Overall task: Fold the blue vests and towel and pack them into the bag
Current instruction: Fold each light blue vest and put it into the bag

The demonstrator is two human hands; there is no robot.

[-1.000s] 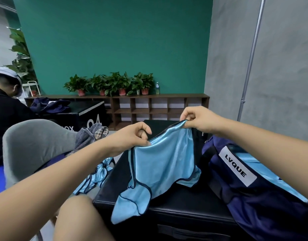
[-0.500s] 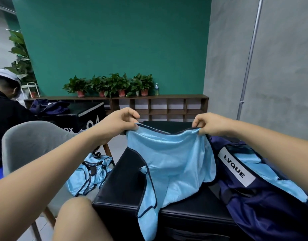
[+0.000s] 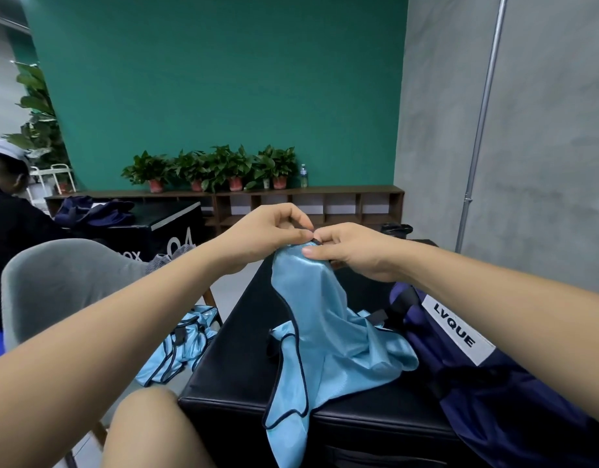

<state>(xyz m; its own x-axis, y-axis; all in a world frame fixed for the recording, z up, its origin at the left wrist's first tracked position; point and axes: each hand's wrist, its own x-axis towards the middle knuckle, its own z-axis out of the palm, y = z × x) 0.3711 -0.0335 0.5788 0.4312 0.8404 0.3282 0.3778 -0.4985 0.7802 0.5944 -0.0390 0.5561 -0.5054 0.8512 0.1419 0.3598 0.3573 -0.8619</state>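
Two bare hands meet at the centre of the frame, the left hand (image 3: 267, 231) and right hand (image 3: 352, 251) touching as each pinches the dark-trimmed top edge of a light blue vest (image 3: 325, 336). The vest hangs from the fingers and spills across a black counter (image 3: 230, 373), its lower end drooping over the near edge. Just right of it, in the lower right of the frame, a navy bag (image 3: 500, 407) with a white "LVQUE" label lies on the counter. More light blue vests (image 3: 180, 346) lie heaped on the floor at lower left, beside a grey chair (image 3: 65, 282). Potted plants (image 3: 217, 167) line a wooden shelf (image 3: 325, 190) against the green wall behind.
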